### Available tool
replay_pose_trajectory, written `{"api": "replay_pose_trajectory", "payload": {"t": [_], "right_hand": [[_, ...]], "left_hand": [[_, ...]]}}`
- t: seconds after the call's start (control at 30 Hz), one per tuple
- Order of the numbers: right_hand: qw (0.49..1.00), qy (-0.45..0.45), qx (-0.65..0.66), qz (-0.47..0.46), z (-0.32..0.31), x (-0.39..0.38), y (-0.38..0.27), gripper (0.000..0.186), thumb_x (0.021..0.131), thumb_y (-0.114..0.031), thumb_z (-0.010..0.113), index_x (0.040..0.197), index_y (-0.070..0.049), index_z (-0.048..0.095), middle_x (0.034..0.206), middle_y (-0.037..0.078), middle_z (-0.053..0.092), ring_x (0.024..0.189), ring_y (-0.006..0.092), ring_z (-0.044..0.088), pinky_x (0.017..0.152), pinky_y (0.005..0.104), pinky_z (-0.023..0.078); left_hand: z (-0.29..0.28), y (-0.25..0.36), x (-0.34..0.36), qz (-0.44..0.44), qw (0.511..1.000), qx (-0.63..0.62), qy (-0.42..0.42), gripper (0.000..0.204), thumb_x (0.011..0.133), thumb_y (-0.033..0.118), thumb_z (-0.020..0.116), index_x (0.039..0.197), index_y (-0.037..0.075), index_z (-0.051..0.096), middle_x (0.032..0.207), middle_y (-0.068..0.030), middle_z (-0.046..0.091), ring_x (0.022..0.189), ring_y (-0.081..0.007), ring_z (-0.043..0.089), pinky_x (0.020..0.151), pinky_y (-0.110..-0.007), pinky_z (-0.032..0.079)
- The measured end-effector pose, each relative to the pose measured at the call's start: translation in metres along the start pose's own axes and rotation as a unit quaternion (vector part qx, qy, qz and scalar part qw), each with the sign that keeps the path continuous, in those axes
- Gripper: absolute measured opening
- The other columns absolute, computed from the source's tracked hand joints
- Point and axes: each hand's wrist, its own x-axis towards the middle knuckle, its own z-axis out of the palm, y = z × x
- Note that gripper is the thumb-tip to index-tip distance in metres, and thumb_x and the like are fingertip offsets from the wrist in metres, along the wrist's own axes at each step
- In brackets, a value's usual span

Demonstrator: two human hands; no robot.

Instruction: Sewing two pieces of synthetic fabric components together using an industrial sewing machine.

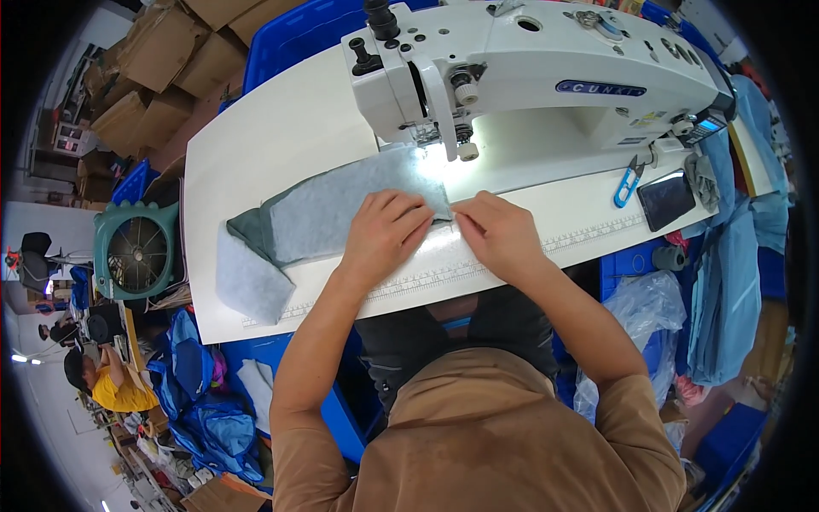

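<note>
A long grey-blue fabric piece (333, 206) with a dark green edge lies on the white sewing table (247, 154). Its far right part reaches the lit needle area of the white sewing machine (529, 68). The left end is folded over, showing a pale flap (247, 273). My left hand (388, 235) rests on the fabric near its right end, fingers bent and lying on it. At the fabric's near right corner, my right hand (495, 232) pinches the edge between thumb and fingers.
Blue thread snips (629, 182) and a dark phone (667, 201) lie at the right, beside a grey cloth (701, 181). A printed ruler strip (409, 283) runs along the front edge. A green fan (136, 252) stands left; a person in yellow (119, 384) sits farther off.
</note>
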Motion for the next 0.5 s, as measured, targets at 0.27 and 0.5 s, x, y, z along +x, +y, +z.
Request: {"api": "replay_pose_trajectory", "payload": {"t": [0.27,0.5], "right_hand": [[0.993,-0.018,0.074,0.091,-0.009,0.002,-0.005,0.014,0.097,-0.013,0.075,0.112,-0.012,0.077,0.095,0.007,0.072,0.083,0.0295,0.074,0.072,0.041,0.06],[1.0,-0.028,-0.007,-0.01,0.0,0.007,-0.002,0.012,0.097,-0.016,0.076,0.109,-0.013,0.077,0.091,0.004,0.066,0.081,0.0262,0.072,0.07,0.0408,0.058]], "left_hand": [[0.001,-0.004,0.0,-0.012,1.0,-0.023,-0.009,0.021,0.087,0.009,0.086,0.107,0.012,0.082,0.112,-0.0023,0.076,0.107,-0.0269,0.069,0.093,-0.041,0.053],[-0.001,-0.002,0.002,-0.004,1.0,-0.011,-0.014,0.024,0.085,0.009,0.086,0.108,0.013,0.081,0.112,-0.0025,0.075,0.108,-0.0273,0.068,0.093,-0.041,0.053]]}}
